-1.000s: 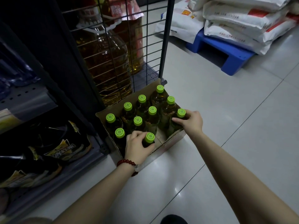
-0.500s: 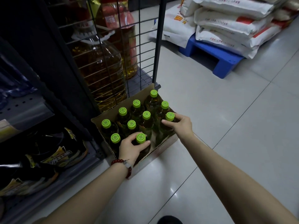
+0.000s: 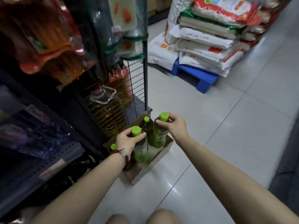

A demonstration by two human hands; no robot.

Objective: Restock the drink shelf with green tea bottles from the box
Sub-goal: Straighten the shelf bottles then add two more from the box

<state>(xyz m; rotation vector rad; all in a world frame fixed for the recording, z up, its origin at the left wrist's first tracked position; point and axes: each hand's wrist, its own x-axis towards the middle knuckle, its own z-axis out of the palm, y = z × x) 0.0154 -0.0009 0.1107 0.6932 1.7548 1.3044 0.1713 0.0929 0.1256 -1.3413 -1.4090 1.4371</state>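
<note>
Both hands are gripping a green tea bottle by the neck, just under the lime cap. The left hand (image 3: 127, 142) is wrapping its fingers around one bottle (image 3: 140, 151), and the right hand (image 3: 174, 125) is pinching another bottle (image 3: 159, 135) at the top. Both bottles are hanging upright over the cardboard box (image 3: 152, 164), which is sitting on the tile floor (image 3: 226, 126) right beside the shelf (image 3: 48, 159). A couple more caps are peeking out of the box. Rice sacks (image 3: 207, 46) are sitting stacked on a blue pallet (image 3: 197, 76) further back.
</note>
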